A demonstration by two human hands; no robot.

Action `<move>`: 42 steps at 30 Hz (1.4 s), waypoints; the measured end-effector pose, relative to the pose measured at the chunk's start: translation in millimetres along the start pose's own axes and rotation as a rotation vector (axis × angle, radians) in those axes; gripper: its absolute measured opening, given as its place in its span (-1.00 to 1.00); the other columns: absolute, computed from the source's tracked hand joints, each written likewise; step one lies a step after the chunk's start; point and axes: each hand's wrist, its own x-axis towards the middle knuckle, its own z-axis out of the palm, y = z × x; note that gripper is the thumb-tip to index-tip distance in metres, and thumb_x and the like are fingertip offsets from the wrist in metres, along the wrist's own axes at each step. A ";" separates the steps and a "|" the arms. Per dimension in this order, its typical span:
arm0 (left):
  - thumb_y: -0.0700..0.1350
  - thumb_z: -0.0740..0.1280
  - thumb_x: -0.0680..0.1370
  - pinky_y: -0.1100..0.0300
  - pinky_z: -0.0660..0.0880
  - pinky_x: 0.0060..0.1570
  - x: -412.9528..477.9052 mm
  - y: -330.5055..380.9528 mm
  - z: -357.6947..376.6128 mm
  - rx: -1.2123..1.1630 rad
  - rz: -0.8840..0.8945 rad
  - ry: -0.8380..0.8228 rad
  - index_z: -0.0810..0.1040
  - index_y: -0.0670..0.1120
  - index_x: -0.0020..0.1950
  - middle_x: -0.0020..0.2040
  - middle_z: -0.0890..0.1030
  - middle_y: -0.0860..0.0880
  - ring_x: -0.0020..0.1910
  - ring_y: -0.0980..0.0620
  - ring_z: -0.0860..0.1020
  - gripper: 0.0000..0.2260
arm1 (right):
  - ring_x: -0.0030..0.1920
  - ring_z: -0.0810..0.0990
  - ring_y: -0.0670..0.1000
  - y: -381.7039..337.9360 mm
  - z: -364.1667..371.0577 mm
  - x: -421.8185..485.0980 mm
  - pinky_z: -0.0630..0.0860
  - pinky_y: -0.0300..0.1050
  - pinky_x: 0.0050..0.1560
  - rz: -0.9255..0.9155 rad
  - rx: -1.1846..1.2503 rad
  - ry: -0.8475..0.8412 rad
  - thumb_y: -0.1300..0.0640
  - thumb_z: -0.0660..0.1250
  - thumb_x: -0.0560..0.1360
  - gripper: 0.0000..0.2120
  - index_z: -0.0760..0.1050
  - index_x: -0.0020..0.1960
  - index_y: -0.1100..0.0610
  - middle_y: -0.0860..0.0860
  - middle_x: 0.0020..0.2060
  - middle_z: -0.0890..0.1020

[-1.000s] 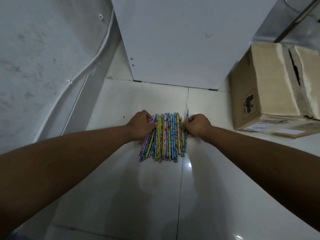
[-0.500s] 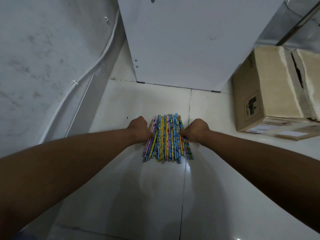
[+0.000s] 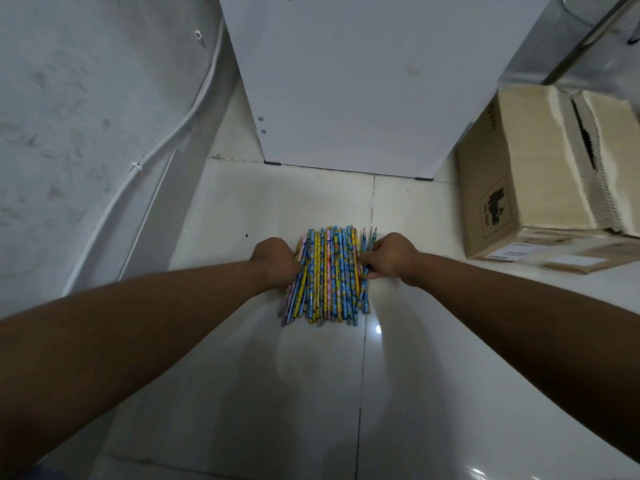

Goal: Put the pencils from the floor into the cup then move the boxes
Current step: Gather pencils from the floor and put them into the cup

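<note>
Up at twelve o'clock a white cabinet (image 3: pixel 363 81) stands over the tiled floor (image 3: pixel 277 375). At two o'clock the cardboard box (image 3: pixel 540 174) sits against it, unmoved by the look of it, so that half of the task waits. Dead centre, the pencils (image 3: pixel 329 275) lie on the tiles in a flat row. No cup is in view, so none looks delivered. The left hand (image 3: pixel 275 259) curls against their nine o'clock edge, with its grip hidden. The right hand (image 3: pixel 391 256) pinches a few at three o'clock. The box print (image 3: pixel 495 206) seems to read "UN 3481", and its white labels (image 3: pixel 516 252) are illegible.
</note>
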 end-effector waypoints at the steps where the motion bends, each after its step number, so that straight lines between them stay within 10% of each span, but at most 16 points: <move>1: -0.06 0.43 0.54 0.10 0.58 -0.09 -0.1 0.4 -0.2 -0.006 -0.005 0.001 0.74 -0.23 -0.06 -0.10 0.73 -0.17 -0.05 -0.13 0.68 -0.77 | -0.09 0.78 0.08 0.3 -0.2 0.2 0.70 0.02 0.14 -0.012 -0.013 0.006 0.16 0.49 0.56 -0.81 0.66 -0.05 0.31 0.12 -0.16 0.77; 6: -0.01 0.37 0.57 0.15 0.41 -0.32 1.7 2.6 0.7 -0.072 -0.038 -0.008 0.54 -0.16 -0.25 -0.23 0.59 -0.13 -0.25 -0.06 0.56 -0.72 | -0.11 0.78 0.13 -2.1 0.0 3.6 0.72 0.07 0.11 -0.005 0.004 -0.006 0.16 0.51 0.56 -0.79 0.67 0.01 0.34 0.25 -0.07 0.77; 10: 0.03 0.34 0.61 0.02 0.63 -0.02 1.7 2.5 2.6 -0.082 -0.017 -0.032 0.69 -0.26 -0.01 -0.07 0.71 -0.21 -0.04 -0.16 0.69 -0.65 | -0.13 0.80 0.17 -1.7 0.6 4.1 0.73 0.12 0.05 -0.005 0.019 -0.008 0.12 0.67 0.41 -0.67 0.69 -0.05 0.37 0.23 -0.16 0.77; 16: -0.04 0.52 0.49 0.04 0.60 -0.15 5.5 0.0 0.8 -0.050 0.021 -0.023 0.69 -0.25 -0.12 -0.13 0.72 -0.20 -0.11 -0.14 0.71 -0.74 | -0.33 0.69 0.05 -0.5 2.4 6.5 0.73 0.09 0.05 -0.017 -0.048 0.008 0.07 0.69 0.38 -0.61 0.70 -0.04 0.38 0.13 -0.31 0.72; 35: -0.01 0.17 0.71 0.16 0.30 -0.39 11.4 -1.5 12.7 -0.059 0.110 -0.103 0.33 -0.08 -0.29 -0.32 0.43 -0.07 -0.36 0.00 0.42 -0.62 | -0.03 0.78 0.15 -4.9 7.9 0.8 0.72 0.09 0.09 -0.055 -0.091 0.009 0.11 0.57 0.53 -0.75 0.69 0.02 0.31 0.18 -0.05 0.76; 42: 0.20 0.30 0.66 0.13 0.51 -0.18 13.7 0.2 18.2 -0.234 0.135 -0.147 0.56 -0.09 0.09 -0.05 0.62 -0.06 -0.11 0.01 0.61 -0.66 | -0.38 0.67 -0.04 -4.9 8.1 3.5 0.72 -0.01 -0.02 -0.023 -0.143 0.003 0.10 0.56 0.52 -0.76 0.70 -0.01 0.30 0.09 -0.27 0.73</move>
